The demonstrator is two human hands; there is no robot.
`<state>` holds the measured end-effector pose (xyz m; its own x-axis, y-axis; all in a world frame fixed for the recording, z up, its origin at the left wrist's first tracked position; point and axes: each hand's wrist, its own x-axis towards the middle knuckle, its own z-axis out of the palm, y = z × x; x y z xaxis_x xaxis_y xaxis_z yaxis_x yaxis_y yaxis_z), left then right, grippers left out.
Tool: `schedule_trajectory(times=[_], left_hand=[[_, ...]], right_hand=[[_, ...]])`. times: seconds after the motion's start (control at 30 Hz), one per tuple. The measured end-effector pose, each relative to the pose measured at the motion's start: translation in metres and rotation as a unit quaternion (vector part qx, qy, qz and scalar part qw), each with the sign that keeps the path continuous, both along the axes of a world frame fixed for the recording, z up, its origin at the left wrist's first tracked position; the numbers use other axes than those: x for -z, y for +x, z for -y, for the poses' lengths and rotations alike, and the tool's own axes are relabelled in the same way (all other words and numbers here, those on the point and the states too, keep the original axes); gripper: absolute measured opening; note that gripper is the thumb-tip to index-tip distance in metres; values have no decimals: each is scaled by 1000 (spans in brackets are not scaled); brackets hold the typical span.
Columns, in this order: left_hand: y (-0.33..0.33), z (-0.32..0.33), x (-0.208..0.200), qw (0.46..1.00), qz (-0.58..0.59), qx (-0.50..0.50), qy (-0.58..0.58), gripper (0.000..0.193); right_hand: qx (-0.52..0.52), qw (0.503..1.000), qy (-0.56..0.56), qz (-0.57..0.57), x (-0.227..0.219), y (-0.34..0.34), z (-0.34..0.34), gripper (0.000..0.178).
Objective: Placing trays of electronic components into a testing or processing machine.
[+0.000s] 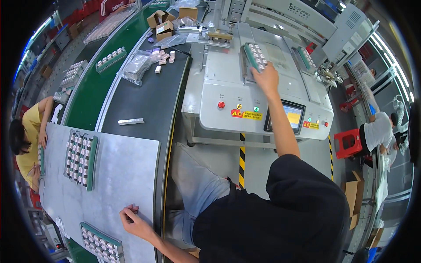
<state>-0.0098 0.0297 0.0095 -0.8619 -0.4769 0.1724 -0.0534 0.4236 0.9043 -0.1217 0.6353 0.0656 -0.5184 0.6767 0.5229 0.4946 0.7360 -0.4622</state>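
My right hand [266,79] is at the near end of a green tray of small white pieces [255,56], its fingers closed on the tray's edge. That tray lies on the white top of a bench machine [223,83]. Loosely curled, my left hand [135,222] rests over the grey board [125,175], and nothing shows in its fingers. Beyond it on the board stand several green trays with white and dark pieces [80,160] side by side. Nearer the lower edge are more green trays of white pieces [101,243].
A second tray [305,58] sits farther right on the machine, by a small touch screen [287,117] and coloured buttons. Left runs a green conveyor [87,98]. A white strip [130,122], plastic bags [138,65] and cartons [164,28] lie beside it. A yellow-shirted co-worker [33,131] handles a tray.
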Motion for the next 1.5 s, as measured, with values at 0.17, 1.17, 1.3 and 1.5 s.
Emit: schedule_trajectory(times=[0.17, 1.17, 1.3, 1.5], left_hand=[[1, -2, 1, 999, -4, 7, 35, 26], [101, 130, -109, 890, -134, -79, 429, 46], [115, 252, -108, 936, -117, -178, 279, 46], [85, 459, -34, 951, -38, -238, 193, 39]], right_hand=[[-48, 998, -9, 25, -8, 38, -18, 71], [-849, 475, -209, 97, -59, 127, 540, 109], [-812, 547, -192, 69, -3, 109, 608, 107], [-788, 605, -96, 64, 37, 109, 666, 122]])
